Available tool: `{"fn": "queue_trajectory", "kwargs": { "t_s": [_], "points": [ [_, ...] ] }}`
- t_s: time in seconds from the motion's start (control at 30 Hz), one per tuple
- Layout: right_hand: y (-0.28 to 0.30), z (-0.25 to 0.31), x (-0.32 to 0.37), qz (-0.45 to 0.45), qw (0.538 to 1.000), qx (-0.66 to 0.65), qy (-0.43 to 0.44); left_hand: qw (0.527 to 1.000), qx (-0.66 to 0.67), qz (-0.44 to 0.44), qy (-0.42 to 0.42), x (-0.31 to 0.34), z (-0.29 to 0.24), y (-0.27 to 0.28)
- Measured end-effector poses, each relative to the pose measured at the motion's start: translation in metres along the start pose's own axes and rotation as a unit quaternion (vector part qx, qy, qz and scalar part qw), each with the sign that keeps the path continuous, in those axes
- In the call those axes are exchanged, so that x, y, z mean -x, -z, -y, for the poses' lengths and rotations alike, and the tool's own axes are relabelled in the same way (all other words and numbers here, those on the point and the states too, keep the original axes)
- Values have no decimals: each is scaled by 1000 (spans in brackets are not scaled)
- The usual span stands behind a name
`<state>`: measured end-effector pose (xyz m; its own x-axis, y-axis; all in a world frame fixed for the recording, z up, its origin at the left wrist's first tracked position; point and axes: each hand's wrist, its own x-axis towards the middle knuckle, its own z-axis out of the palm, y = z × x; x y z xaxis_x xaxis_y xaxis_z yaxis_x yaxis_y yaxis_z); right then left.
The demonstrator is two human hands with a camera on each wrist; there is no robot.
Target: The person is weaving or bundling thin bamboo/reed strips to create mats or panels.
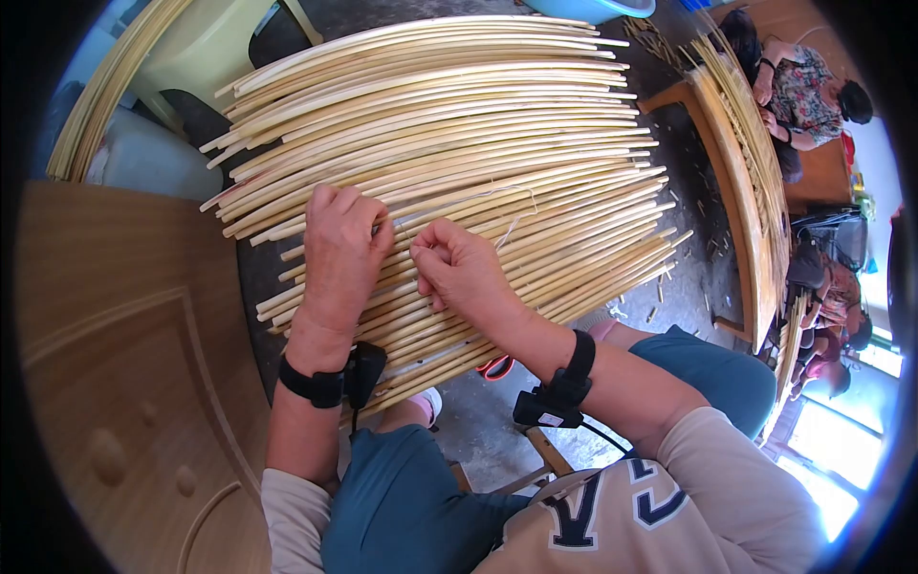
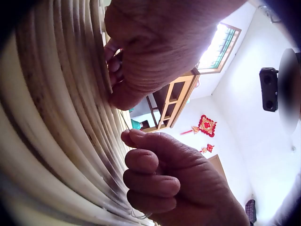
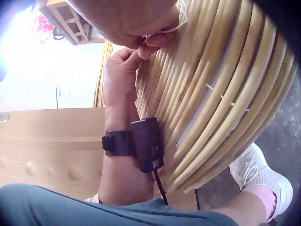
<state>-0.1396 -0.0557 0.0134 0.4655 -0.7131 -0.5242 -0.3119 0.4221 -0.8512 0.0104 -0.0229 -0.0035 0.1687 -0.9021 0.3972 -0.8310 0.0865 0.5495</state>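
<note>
A wide mat of pale yellow plant-stem sticks (image 1: 430, 124) lies in front of me, its sticks side by side. My left hand (image 1: 344, 239) is over its near left part, fingers curled down against the sticks; what they hold, if anything, is hidden. Just to its right, my right hand (image 1: 464, 273) pinches a thin white string (image 1: 516, 225) between thumb and forefinger, the other fingers curled in. From that hand the string loops loosely over the sticks. A fine strand spans the short gap between both hands in the left wrist view. White stitches (image 3: 228, 98) cross several sticks near me.
A wooden panel (image 1: 124, 364) stands close at the left. Red-handled scissors (image 1: 495, 367) show below the mat's near edge. To the right is a wooden frame (image 1: 732, 182) bearing more sticks, with seated people beyond. A pale chair (image 1: 206, 57) is at back left.
</note>
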Motion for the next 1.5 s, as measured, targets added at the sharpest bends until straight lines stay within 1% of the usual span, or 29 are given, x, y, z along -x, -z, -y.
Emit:
{"fn": "queue_trajectory", "kwargs": {
  "t_s": [0.13, 0.33, 0.53, 0.7, 0.97, 1.03, 1.27, 1.33, 1.5],
  "points": [
    [-2, -4, -2, -6, 1000, 17, 16, 1000, 5, -2, -5, 0, 0, 0],
    [-2, -4, -2, -5, 999, 43, 15, 1000, 7, 7, -3, 0, 0, 2],
    [-2, -3, -1, -6, 999, 34, 15, 1000, 14, 14, -9, -1, -1, 6],
    [-2, -5, -1, -3, 1000, 21, 16, 999, 31, 29, 9, -1, 1, 6],
    [-3, -5, 0, 2, 1000, 17, 24, 999, 32, 24, 6, -1, 2, 5],
    [-3, -4, 1, -3, 998, 50, 32, 999, 31, 22, 6, -1, 2, 5],
    [-5, -6, 2, -22, 995, 89, 46, 999, 43, 16, 10, -2, 2, 4],
    [-7, -9, 1, -37, 990, 116, 65, 999, 42, 16, 11, -2, 3, 3],
    [-11, -6, 1, -50, 987, 145, 56, 999, 52, 9, 5, -2, 4, 2]
  ]
}}
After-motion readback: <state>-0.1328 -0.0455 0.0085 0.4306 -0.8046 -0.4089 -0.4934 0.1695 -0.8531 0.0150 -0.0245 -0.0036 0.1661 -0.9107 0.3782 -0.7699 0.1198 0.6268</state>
